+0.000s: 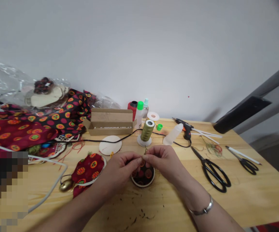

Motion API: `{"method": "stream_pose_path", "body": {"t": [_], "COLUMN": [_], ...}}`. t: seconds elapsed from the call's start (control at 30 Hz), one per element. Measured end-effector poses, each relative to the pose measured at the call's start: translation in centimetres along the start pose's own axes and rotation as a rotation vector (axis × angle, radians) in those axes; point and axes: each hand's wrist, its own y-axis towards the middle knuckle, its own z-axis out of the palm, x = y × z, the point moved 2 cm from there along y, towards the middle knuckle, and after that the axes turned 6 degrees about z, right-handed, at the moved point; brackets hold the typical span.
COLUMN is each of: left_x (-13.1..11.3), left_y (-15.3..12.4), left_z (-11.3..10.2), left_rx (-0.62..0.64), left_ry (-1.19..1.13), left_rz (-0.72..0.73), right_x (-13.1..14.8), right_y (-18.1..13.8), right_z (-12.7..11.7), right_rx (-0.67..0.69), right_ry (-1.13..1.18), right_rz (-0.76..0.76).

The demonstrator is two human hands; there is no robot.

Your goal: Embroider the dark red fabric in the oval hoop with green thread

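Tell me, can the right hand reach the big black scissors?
Probably yes. The big scissors lie just beside the right hand, only bare table between, though its fingers are busy pinching something small.

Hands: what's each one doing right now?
Left hand: pinched shut on the thread.
Right hand: pinched shut on the same thread, above the disc.
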Motion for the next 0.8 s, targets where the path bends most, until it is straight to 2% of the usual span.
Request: {"method": "stream_pose_path", "body": {"t": [0.5, 0.8], "left_x": [0.92, 0.82], "left_y": [0.11, 0.13], "left_z": [-0.12, -0.09], "left_rx": [0.117, 0.079], "left_ry": [-0.343, -0.318], "left_rz": [-0.131, -0.112], "right_x": [-0.13, -0.03], "right_y": [0.07, 0.04], "right_z": [-0.62, -0.66], "right_rx": [0.160, 0.199], "right_ry": [0.143, 0.132], "right_rz": [0.024, 0.018]}}
